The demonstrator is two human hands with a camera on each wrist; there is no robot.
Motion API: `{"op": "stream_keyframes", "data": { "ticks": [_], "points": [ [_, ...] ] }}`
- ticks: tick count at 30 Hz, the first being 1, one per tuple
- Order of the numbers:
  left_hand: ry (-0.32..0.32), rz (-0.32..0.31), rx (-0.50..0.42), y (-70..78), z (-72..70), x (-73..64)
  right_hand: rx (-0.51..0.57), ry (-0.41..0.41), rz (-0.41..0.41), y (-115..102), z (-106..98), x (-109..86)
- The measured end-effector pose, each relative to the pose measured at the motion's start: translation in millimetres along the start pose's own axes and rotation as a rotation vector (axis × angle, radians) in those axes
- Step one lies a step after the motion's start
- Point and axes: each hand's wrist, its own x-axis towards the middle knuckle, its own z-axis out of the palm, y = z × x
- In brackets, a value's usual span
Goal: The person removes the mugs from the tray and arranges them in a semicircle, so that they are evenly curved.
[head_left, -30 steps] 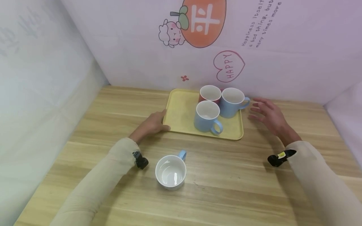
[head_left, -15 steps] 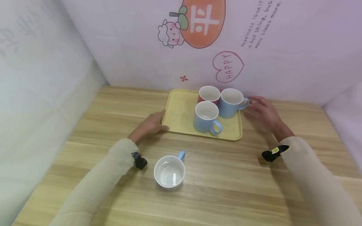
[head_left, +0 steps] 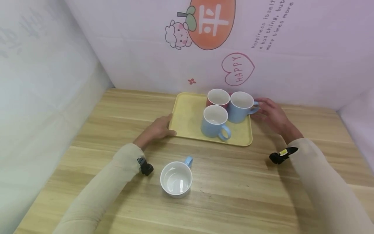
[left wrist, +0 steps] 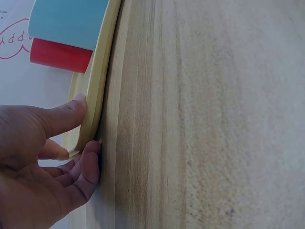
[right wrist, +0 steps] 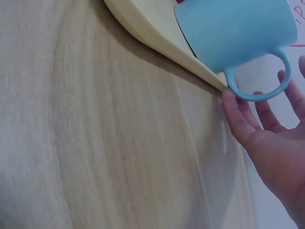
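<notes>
A yellow tray [head_left: 187, 113] lies on the wooden table with three mugs standing on its right part: a red mug [head_left: 217, 103] at the back, a blue mug [head_left: 238, 113] at the right, and another blue mug [head_left: 211, 128] in front. My left hand [head_left: 159, 127] holds the tray's left end, thumb on the rim and fingers curled at its underside in the left wrist view. My right hand [head_left: 273, 115] is at the right end. Its fingers are loosely spread around the right mug's handle [right wrist: 259, 93], one fingertip at the tray's edge.
A third blue mug [head_left: 176, 179], white inside, stands upright on the table [head_left: 233, 195] in front of the tray, near my left forearm. A white printed cloth wall [head_left: 140, 58] rises close behind the tray, with further white cloth at both sides.
My right hand has moved left, from beside the tray up to its right edge and the mug handle. The left hand, tray and mugs stay where they were.
</notes>
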Motion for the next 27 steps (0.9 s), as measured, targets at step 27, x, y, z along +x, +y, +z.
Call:
{"op": "stream_keyframes", "data": {
  "ticks": [27],
  "points": [
    [0.010, 0.010, 0.003, -0.5, 0.5, 0.4, -0.062, 0.054, -0.047, 8.5, -2.0, 6.5]
  ]
}}
